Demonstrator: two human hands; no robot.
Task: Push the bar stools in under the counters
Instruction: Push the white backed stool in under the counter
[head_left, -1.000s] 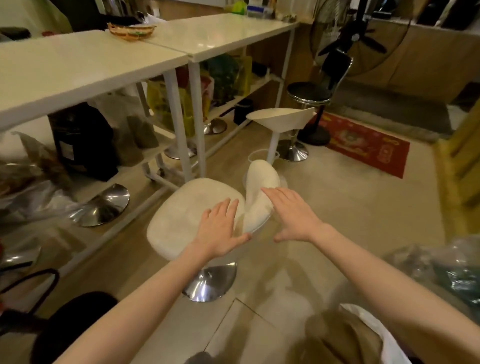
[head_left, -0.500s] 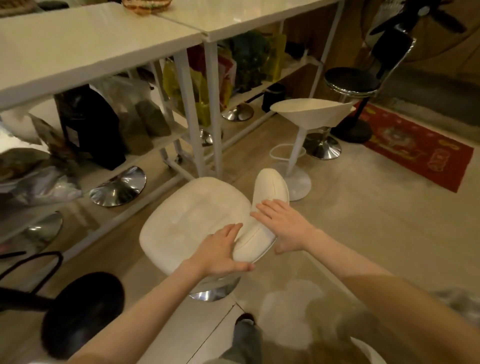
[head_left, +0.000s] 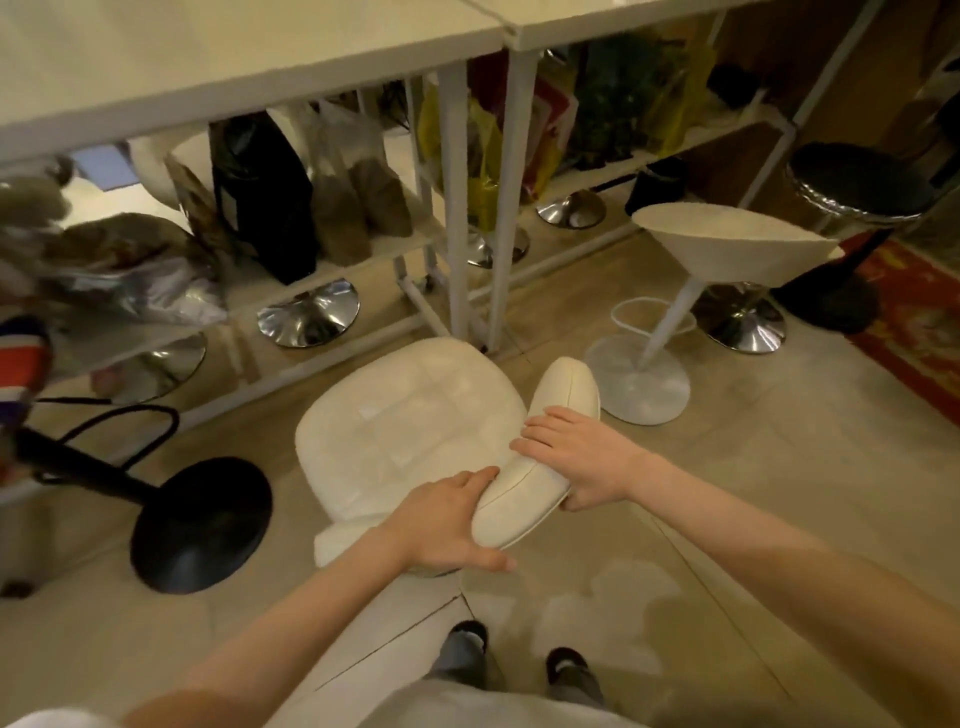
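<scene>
Now both hands, left hand (head_left: 441, 519) and right hand (head_left: 582, 462), have closed their fingers on the white stool's backrest (head_left: 535, 467); previously flat, so pushing toward the far bench (head_left: 260, 62) can start.

Dim warm indoor light, glare on the chrome stool bases (head_left: 309, 313), blurred left edge, wide-angle bending at the borders
</scene>
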